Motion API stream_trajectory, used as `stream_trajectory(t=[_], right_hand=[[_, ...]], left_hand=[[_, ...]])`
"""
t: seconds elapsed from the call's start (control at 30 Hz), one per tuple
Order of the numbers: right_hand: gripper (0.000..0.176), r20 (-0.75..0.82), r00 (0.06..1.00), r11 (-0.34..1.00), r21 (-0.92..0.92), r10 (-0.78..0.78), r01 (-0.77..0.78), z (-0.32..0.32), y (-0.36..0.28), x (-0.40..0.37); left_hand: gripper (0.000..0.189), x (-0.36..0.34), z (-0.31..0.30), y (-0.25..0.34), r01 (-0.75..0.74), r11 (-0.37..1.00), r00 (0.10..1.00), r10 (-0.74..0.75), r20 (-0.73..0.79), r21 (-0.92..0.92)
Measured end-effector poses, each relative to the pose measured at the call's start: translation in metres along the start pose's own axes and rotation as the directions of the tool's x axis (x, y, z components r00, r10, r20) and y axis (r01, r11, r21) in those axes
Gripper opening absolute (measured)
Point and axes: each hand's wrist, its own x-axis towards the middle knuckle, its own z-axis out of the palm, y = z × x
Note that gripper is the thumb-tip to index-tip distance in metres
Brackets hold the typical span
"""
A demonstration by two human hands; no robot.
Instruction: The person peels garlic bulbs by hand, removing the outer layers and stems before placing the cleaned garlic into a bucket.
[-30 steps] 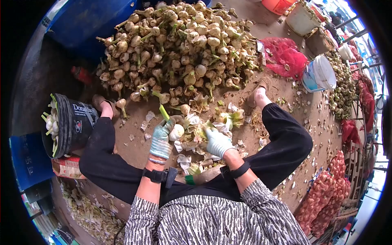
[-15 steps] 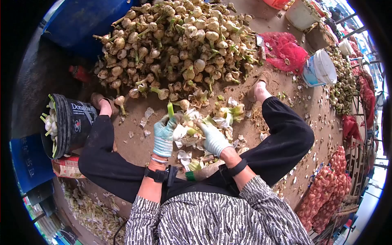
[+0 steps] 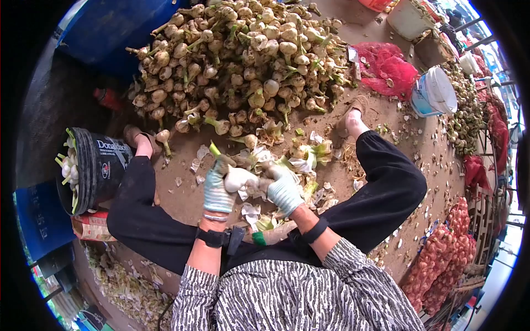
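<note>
My left hand (image 3: 219, 187), in a striped work glove, is closed round a garlic bulb (image 3: 238, 180). The bulb is smooth and white, and its cut green stem (image 3: 214, 149) sticks out above the glove. At the bulb's right side, the gloved fingers of my right hand (image 3: 282, 190) are pinched together; what they hold, if anything, is hidden. Loose garlic skins (image 3: 251, 214) and leafy peelings (image 3: 312, 154) lie on the ground beneath and beyond both hands.
A large heap of unpeeled garlic (image 3: 237, 66) lies ahead. A black bucket (image 3: 96, 171) holding white bulbs stands left. To the right are a red net bag (image 3: 386, 69), a white-and-blue bucket (image 3: 433, 92) and filled net sacks (image 3: 439, 254). A blue container (image 3: 116, 36) stands at the far left.
The bulb in my left hand now shows smooth and white, and its stem has tilted left. My right hand has shifted slightly left, its fingers now pinched beside the bulb.
</note>
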Motion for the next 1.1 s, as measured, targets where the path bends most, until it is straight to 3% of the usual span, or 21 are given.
stream_trajectory(t=[0.03,0.07,0.1,0.17,0.27,0.33,0.4,0.43,0.53,0.57,0.6,0.63,0.67,0.73,0.77,0.8,0.9,0.93,1.0,1.07,1.1], right_hand=[[0.021,0.061,0.997,0.881,-0.47,-0.037,0.061,-0.011,0.016,0.0],[0.024,0.132,0.991,0.553,-0.823,-0.034,0.129,-0.019,0.024,-0.001],[0.024,0.137,0.99,0.552,-0.823,-0.034,0.133,-0.022,0.018,-0.004],[0.026,0.373,0.882,0.561,-0.812,0.286,0.162,-0.025,0.008,-0.011],[0.022,0.328,0.897,0.504,-0.852,0.296,0.145,-0.02,0.017,-0.004],[0.027,0.26,0.866,0.428,-0.902,0.428,0.058,-0.032,0.013,0.006],[0.033,0.116,0.947,0.458,-0.888,0.3,-0.036,-0.053,0.02,0.015],[0.035,-0.034,0.964,0.483,-0.861,0.264,-0.162,-0.064,0.019,0.024],[0.035,-0.404,0.909,0.603,-0.701,0.105,-0.381,-0.083,0.025,0.06],[0.035,-0.455,0.885,0.673,-0.686,-0.101,-0.276,-0.084,0.039,0.07],[0.039,-0.406,0.87,0.653,-0.745,-0.28,-0.138,-0.084,0.049,0.081],[0.046,-0.311,0.939,0.701,-0.702,-0.149,-0.122,-0.087,0.062,0.098],[0.051,-0.296,0.907,0.585,-0.808,-0.301,-0.069,-0.078,0.064,0.1],[0.046,-0.251,0.966,0.532,-0.81,0.065,-0.247,-0.073,0.064,0.112],[0.05,-0.262,0.951,0.499,-0.81,0.162,-0.308,-0.073,0.068,0.112],[0.042,-0.34,0.94,0.517,-0.8,0.03,-0.306,-0.07,0.084,0.111],[0.031,-0.404,0.914,0.572,-0.746,0.019,-0.341,-0.077,0.101,0.109],[0.027,-0.436,0.899,0.61,-0.702,0.04,-0.367,-0.077,0.096,0.107],[0.027,-0.425,0.905,0.633,-0.699,0.007,-0.333,-0.08,0.096,0.107],[0.027,-0.419,0.908,0.652,-0.693,-0.017,-0.308,-0.081,0.097,0.109],[0.022,-0.369,0.928,0.654,-0.715,-0.052,-0.247,-0.08,0.099,0.112]], left_hand=[[0.033,-0.001,0.009,0.008,0.015,0.988,0.999,-0.006,0.054,-0.155],[0.035,-0.002,0.013,0.012,0.038,0.952,0.995,-0.007,0.103,-0.305],[0.037,0.002,0.011,0.013,0.009,0.951,0.991,0.033,0.132,-0.309],[0.037,0.008,0.005,0.015,0.023,0.948,0.996,0.005,0.086,-0.318],[0.037,0.016,-0.002,0.011,0.069,0.944,0.998,-0.067,0.015,-0.324],[0.038,0.016,-0.007,0.007,0.208,0.906,0.973,-0.229,-0.015,-0.369],[0.037,0.02,-0.013,-0.005,0.243,0.891,0.967,-0.253,0.024,-0.383],[0.037,0.02,-0.015,-0.009,0.266,0.905,0.955,-0.293,-0.034,-0.332],[0.033,0.016,-0.017,-0.024,0.292,0.922,0.944,-0.321,-0.078,-0.255],[0.028,0.017,-0.022,-0.031,0.36,0.887,0.921,-0.388,-0.041,-0.289],[0.024,0.018,-0.03,-0.036,0.41,0.856,0.901,-0.433,-0.004,-0.314],[0.023,0.013,-0.031,-0.043,0.364,0.88,0.911,-0.404,-0.078,-0.306],[0.022,0.011,-0.034,-0.056,0.307,0.905,0.921,-0.361,-0.149,-0.295],[0.022,0.035,-0.079,-0.112,0.224,0.968,0.943,-0.244,-0.224,-0.111],[0.021,0.033,-0.07,-0.102,0.276,0.951,0.94,-0.297,-0.166,-0.137],[0.021,0.023,-0.051,-0.086,0.344,0.925,0.926,-0.363,-0.107,-0.164],[0.025,0.011,-0.027,-0.047,0.461,0.866,0.886,-0.463,0.036,-0.195],[0.024,0.016,-0.03,-0.046,0.454,0.871,0.875,-0.476,-0.095,-0.186],[0.018,0.025,-0.019,-0.01,0.477,0.849,0.862,-0.502,-0.064,-0.229],[0.014,0.057,-0.007,0.058,0.303,0.935,0.947,-0.318,-0.054,-0.186],[0.026,0.083,0.004,0.107,0.354,0.844,0.825,-0.078,0.56,-0.403]])
